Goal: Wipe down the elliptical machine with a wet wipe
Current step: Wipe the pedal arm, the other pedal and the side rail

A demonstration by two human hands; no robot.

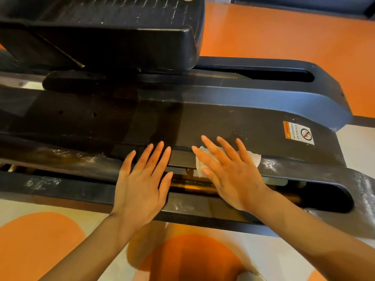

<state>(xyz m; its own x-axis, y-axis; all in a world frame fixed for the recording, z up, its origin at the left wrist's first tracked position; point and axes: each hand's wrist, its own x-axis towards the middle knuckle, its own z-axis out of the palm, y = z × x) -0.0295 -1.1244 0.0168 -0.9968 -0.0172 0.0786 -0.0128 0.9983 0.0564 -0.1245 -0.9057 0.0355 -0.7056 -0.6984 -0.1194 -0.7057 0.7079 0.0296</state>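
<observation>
The black base cover of the elliptical machine stretches across the view, dusty along its near rail. A white wet wipe lies flat on the near edge of the cover, pressed under my right hand, whose fingers are spread over it. My left hand rests flat beside it on the near rail, fingers apart and nothing in it. The wipe's corners show beyond my right fingers.
A large black foot pedal hangs over the far rail at upper left. A warning sticker sits on the cover at right. A slot in the near rail opens below my right wrist. Orange and white floor surrounds the machine.
</observation>
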